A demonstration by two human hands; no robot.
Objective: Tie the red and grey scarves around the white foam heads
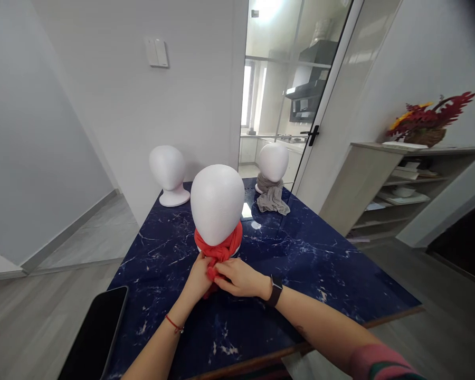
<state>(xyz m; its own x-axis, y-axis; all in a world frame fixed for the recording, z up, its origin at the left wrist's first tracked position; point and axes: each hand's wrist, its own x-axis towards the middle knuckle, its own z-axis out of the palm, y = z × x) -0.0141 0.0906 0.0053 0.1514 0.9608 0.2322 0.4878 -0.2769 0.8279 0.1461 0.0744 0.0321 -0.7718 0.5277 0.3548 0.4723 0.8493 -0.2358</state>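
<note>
A white foam mannequin head (217, 203) stands on the dark blue marble table (309, 258), with a red scarf (221, 248) knotted round its neck. Both my hands are at the scarf's hanging ends, just below the knot. My left hand (198, 279) pinches the red cloth from the left, a red string on its wrist. My right hand (241, 278) grips the same ends from the right, with a black watch on its wrist. The ends of the scarf are mostly hidden between my fingers.
A bare white head (168, 174) stands at the table's far left. Another white head (273, 163) at the far right wears a grey scarf (272, 198). A black phone (95, 332) lies at the near left edge. A shelf with a flower basket (427, 126) stands to the right.
</note>
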